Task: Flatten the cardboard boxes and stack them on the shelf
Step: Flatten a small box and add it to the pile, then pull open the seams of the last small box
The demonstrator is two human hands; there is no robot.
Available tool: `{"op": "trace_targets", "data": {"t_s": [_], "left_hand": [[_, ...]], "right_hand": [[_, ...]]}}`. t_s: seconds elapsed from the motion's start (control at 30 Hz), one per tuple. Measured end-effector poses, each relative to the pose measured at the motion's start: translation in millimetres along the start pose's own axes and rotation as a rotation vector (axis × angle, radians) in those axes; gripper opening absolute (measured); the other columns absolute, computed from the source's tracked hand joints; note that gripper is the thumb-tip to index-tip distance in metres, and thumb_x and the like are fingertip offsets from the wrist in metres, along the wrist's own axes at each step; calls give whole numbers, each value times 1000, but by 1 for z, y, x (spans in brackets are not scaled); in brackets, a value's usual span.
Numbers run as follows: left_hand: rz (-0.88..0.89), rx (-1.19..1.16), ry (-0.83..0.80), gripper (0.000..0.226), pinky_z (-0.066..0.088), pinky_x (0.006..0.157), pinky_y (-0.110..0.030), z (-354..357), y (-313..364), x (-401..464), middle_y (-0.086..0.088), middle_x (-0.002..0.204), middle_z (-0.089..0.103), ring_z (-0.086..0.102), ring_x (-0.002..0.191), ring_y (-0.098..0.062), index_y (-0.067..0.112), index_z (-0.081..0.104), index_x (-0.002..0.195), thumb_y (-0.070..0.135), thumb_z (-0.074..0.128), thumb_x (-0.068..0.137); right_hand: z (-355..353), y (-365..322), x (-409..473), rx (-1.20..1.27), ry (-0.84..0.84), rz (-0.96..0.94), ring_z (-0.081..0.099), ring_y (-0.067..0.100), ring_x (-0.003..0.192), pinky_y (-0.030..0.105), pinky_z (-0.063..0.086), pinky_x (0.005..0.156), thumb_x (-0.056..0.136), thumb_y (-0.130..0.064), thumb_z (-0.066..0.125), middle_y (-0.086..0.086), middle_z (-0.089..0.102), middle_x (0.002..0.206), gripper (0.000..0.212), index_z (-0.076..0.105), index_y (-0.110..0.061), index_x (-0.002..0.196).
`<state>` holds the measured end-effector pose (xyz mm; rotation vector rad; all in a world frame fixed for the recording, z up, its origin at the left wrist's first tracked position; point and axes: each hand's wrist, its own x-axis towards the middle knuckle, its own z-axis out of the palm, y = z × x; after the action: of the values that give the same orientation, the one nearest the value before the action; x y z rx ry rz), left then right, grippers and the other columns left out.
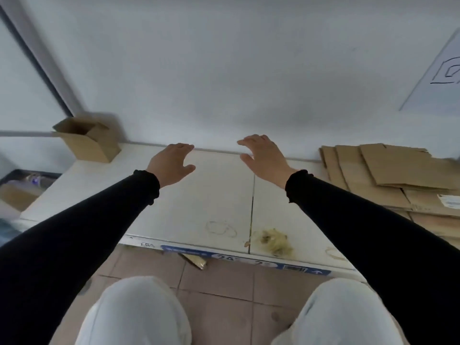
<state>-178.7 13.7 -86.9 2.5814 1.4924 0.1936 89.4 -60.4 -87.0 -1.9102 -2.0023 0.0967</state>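
Both hands mid-frame above white shelf (pixel 211 195): left hand (pixel 171 163) & right hand (pixel 263 158) grip wide, empty. Upright box (pixel 87 140) at left; flattened stack (pixel 398 180) at right.

The light is soft and even, rather cool, with no glare. A faint grey shadow lies on the white wall (pixel 249 70). The picture is slightly blurred, more at the edges, where the wide lens bends straight lines.
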Motion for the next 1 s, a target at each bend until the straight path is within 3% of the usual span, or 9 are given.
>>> {"op": "trace_targets", "data": {"t_s": [0.33,0.53,0.67,0.77,0.9,0.93,1.0], "left_hand": [[-237,-13,90,59,45,103,-45,-34,-200,-63,-7,146,50,49,130,-30,14,44,148,35,62,97],[-295,-37,161,59,43,105,-45,-43,-291,-48,-11,144,52,48,129,-32,13,45,148,31,64,96],[-324,-19,165,60,43,105,-48,-42,-339,-21,-11,147,48,42,134,-32,12,44,147,30,65,94],[-309,20,173,67,38,112,-48,-39,-368,-2,-7,160,34,32,145,-30,16,37,153,28,67,93],[-283,45,145,77,27,121,-45,-34,-394,23,-4,167,19,20,153,-26,20,24,160,24,65,95],[-276,46,124,77,25,122,-44,-32,-399,29,-3,168,17,17,154,-25,20,22,160,23,64,96],[-264,45,90,75,21,122,-42,-26,-404,37,-3,168,17,14,155,-23,20,22,161,23,62,97]], "right_hand": [[106,-187,104,148,-139,-152,43,24,130,35,38,106,102,-27,51,2,52,143,44,50,-21,146],[153,-266,166,177,-178,-189,43,26,130,36,39,104,102,-25,47,5,52,141,49,43,-19,151],[182,-300,206,151,-227,-219,41,28,132,36,38,105,103,-20,44,8,49,144,50,39,-17,153],[199,-323,239,149,-276,-234,44,32,130,38,43,103,101,-11,44,11,46,146,50,39,-13,151],[213,-350,272,262,-420,-196,17,26,154,40,28,121,100,-4,40,4,11,169,71,9,-18,163],[214,-353,277,268,-450,-191,16,26,155,40,28,122,101,-4,40,5,9,170,74,3,-18,163],[217,-357,282,281,-500,-178,31,29,148,40,38,116,102,-7,41,8,19,168,73,1,-17,163]]}}
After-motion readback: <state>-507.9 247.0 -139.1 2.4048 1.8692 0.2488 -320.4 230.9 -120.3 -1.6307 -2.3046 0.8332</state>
